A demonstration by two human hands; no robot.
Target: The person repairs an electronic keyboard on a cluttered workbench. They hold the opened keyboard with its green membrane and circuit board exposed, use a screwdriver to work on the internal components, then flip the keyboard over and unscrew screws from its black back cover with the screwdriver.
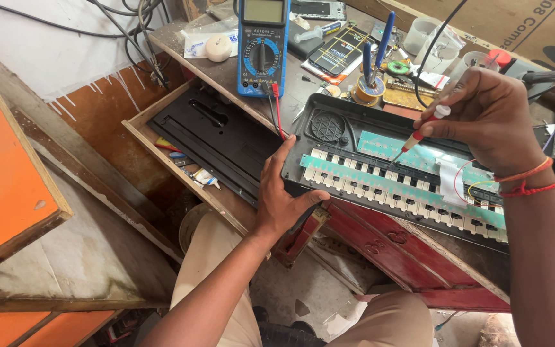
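Keyboard case (354,128), opened, lies across the desk (226,71) front edge and overhangs it. Long axis runs from the left hand toward the near right corner; circuit side faces up. Judged light but long and flexible, boards fragile: best gripped at the plastic rim, not the green board (412,193). Left hand (282,193) clamps the case's left end, fingers closed over the rim. Right hand (489,119) pinches a screwdriver (419,136), tip down on the board. Multimeter (263,48) stands behind.
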